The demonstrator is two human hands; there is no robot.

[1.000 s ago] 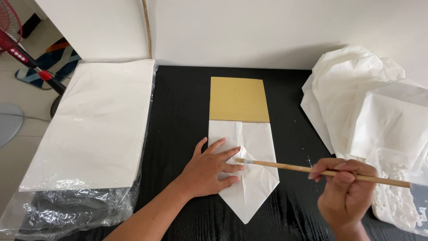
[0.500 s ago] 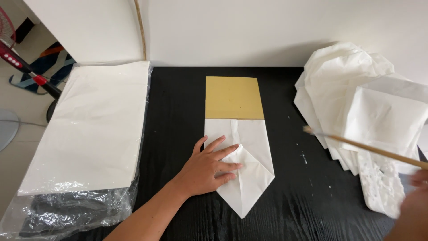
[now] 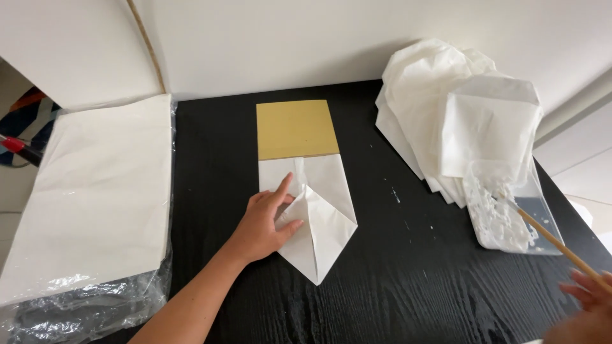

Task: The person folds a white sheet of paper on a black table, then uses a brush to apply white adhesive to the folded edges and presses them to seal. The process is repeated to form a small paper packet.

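A white sheet of paper [image 3: 325, 220] folded to a point lies on the black table [image 3: 408, 274], its upper end tucked under a tan cardboard square [image 3: 296, 129]. My left hand [image 3: 262, 223] rests on the paper's left side, fingers lifting a folded flap near the middle. At the lower right corner my right hand [image 3: 583, 312], blurred and partly cut off, grips a thin wooden stick [image 3: 549, 237]. The stick's far tip reaches into a clear plastic bag holding white paste [image 3: 503, 210].
A pile of folded white papers [image 3: 459, 108] sits at the back right, partly over the clear bag. A thick stack of white sheets in plastic wrap [image 3: 95, 191] lies at the left. White walls rise behind the table; white specks dot the tabletop.
My right hand has carried the stick off the folded paper and rightward to the clear bag. My left hand has stayed on the paper, now lifting a flap. The view has shifted right.
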